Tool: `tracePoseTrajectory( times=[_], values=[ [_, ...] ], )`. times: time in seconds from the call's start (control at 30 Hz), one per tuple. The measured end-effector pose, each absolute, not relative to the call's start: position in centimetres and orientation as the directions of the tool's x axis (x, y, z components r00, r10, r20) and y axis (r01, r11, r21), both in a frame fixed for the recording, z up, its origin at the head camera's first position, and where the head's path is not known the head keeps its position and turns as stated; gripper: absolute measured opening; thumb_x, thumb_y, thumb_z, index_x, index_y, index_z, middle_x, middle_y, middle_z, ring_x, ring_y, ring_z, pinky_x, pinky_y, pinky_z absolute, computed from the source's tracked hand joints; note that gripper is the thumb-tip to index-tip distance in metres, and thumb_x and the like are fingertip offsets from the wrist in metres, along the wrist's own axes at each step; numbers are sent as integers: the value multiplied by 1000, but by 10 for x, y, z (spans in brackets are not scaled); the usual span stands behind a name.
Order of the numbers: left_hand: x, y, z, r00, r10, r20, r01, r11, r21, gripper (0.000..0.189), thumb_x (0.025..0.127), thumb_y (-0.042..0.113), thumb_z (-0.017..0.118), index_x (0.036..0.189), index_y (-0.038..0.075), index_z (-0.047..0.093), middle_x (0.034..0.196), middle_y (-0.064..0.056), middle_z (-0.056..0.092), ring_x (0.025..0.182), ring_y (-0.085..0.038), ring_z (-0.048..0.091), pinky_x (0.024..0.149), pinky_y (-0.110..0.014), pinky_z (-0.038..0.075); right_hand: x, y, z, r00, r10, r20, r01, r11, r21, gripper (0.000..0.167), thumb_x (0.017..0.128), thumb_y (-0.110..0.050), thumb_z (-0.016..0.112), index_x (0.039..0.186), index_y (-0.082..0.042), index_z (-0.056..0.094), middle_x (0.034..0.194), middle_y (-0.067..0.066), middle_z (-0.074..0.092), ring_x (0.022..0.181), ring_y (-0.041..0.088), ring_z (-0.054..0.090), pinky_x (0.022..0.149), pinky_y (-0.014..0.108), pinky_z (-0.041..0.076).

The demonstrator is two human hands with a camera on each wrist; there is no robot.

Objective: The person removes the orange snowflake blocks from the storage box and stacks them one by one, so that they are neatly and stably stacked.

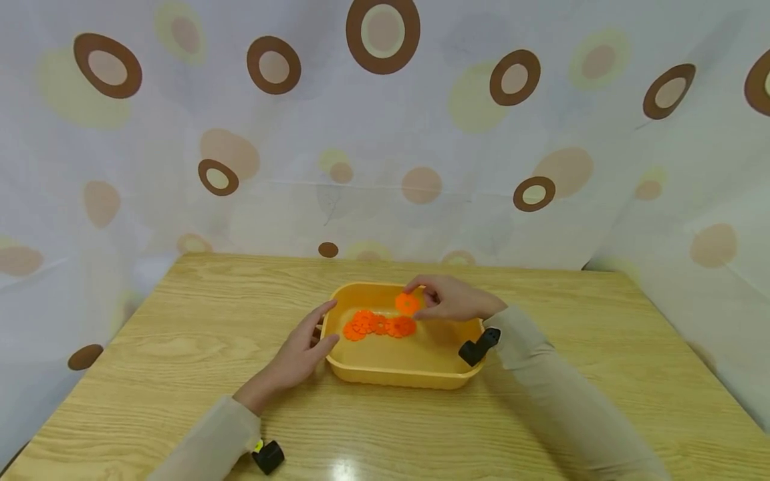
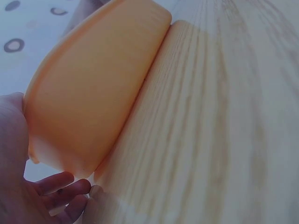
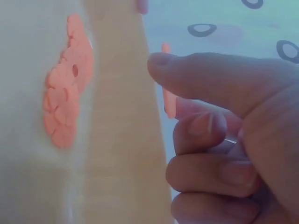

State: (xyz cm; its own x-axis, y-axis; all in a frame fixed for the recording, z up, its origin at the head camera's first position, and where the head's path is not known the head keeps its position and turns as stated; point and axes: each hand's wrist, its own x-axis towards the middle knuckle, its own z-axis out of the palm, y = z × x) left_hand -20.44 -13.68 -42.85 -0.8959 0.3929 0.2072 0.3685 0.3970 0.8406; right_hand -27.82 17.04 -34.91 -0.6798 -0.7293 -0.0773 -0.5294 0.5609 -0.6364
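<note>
A yellow plastic tub [image 1: 397, 376] stands on the wooden table. Orange flower-shaped notched discs [image 1: 380, 325] with centre holes lie overlapped in a row on its floor. Over the tub's far side, my right hand [image 1: 454, 297] pinches one orange notched disc [image 1: 407, 304] between thumb and forefinger. The right wrist view shows this disc edge-on behind the thumb [image 3: 187, 70], with the other fingers curled below. My left hand [image 1: 295, 354] holds the tub's left end, thumb and forefinger at the rim. In the left wrist view its other fingers [image 2: 60, 186] curl against the outside wall.
Light wood tabletop [image 1: 252, 287] surrounds the tub. A white curtain [image 1: 385, 133] with brown and yellow oval patterns hangs behind the table and along both sides. Black wrist cameras [image 1: 479, 346] sit at both cuffs, the right one overlapping the tub's right rim in the head view.
</note>
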Motion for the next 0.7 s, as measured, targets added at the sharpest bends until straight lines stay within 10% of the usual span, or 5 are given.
tracePoseTrajectory(
  times=[0.7],
  values=[
    [-204, -137, -428, -897, 393, 201, 361, 390, 847, 57, 100, 16, 51, 151, 6, 27, 125, -22, 49, 93, -20, 56, 80, -26, 49, -268, 197, -343, -682, -731, -27, -546, 533, -646, 42, 92, -18, 66, 129, -3, 53, 61, -5, 39, 52, 5, 31, 62, 23, 37]
  ],
)
